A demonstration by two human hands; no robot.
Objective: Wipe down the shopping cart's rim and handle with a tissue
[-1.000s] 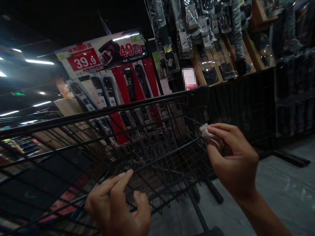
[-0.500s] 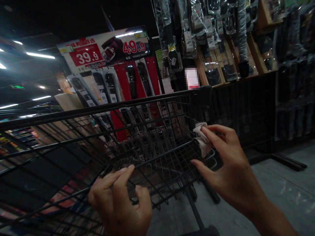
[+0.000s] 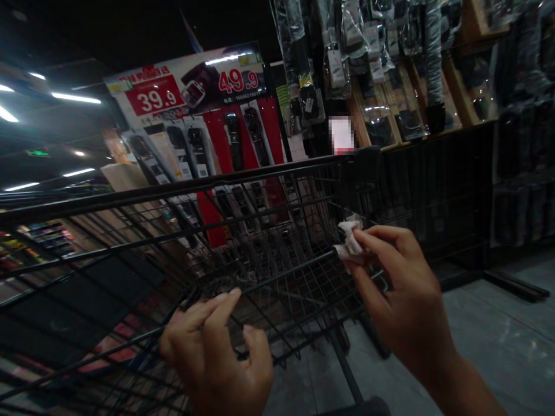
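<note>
White tissue: crumpled, in the right hand, at the right end of the near bar of the shopping cart; it appears to touch the bar, though the dimness leaves the exact contact unsure
Progress along the near bar: judged as under way, since the tissue is in use there; which stretches are done and which are left cannot be told from the dark metal
Right hand: reaches in from the lower right, wrist bent, tissue pinched between thumb and fingertips
Left hand: half open at the lower middle, fingers curved and thumb apart, nothing seen in its grasp; whether it touches the bar cannot be told
Beyond the cart: a price sign above hanging packs
</note>
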